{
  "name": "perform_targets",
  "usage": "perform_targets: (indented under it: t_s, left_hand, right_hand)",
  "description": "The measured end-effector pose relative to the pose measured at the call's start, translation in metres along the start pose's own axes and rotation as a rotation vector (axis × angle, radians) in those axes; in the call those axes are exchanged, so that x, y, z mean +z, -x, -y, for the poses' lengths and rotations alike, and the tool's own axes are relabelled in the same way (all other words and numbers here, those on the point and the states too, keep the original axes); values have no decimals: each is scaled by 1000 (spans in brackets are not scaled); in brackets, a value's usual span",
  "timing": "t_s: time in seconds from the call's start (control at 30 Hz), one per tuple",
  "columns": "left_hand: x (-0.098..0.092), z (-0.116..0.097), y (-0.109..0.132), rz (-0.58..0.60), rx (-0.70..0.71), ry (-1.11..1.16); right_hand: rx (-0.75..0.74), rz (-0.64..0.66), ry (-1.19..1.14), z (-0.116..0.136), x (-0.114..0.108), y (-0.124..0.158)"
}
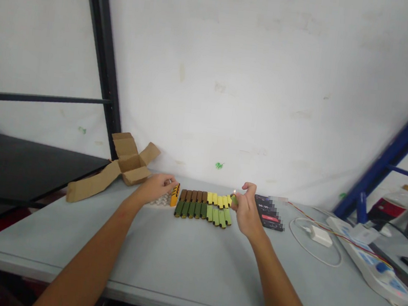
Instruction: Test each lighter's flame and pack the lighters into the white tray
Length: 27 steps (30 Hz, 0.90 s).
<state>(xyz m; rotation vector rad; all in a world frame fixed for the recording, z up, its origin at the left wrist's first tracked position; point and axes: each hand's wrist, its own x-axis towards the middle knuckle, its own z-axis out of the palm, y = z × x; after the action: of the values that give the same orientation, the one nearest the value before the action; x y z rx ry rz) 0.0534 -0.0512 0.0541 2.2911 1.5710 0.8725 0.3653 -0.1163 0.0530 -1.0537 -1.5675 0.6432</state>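
Observation:
My right hand (pixel 247 212) is closed around a light green lighter (pixel 234 200), held upright above the desk. A small flame glows at its top. My left hand (pixel 156 188) is over a white tray (pixel 161 200) with its fingers curled together. Its fingertips are beside a row of orange lighters (pixel 174 197) in the tray; whatever they pinch is hidden. Between my hands lie brown lighters (pixel 194 196) and yellow lighters (pixel 219 200) in a back row. Dark green lighters (pixel 190 209) and light green lighters (pixel 219 216) form the front row.
An opened cardboard box (pixel 129 161) stands at the back left. A phone (pixel 268 214) showing a timer lies right of my right hand. Farther right are a white charger (pixel 320 236) with cables, a power strip (pixel 371 263) and a bottle (pixel 391 206). A wall (pixel 213 75) backs the desk (pixel 184 263).

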Motion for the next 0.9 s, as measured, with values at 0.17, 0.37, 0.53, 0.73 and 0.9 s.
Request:
perform_targets:
  t_s: [0.17, 0.37, 0.53, 0.73, 0.9]
  left_hand:
    - [-1, -4, 1, 6, -4, 11]
    - [-2, -7, 2, -7, -11, 1]
    - [1, -4, 0, -126, -10, 85]
    - [12, -39, 6, -45, 228, 352]
    - [23, -66, 14, 200, 372, 470]
  right_hand:
    - [61, 74, -83, 6, 2, 1]
    - [65, 229, -7, 11, 5, 6]
    - [-14, 232, -6, 2, 14, 4]
    - [-82, 269, -22, -7, 32, 7]
    - [-191, 330, -32, -10, 50, 14]
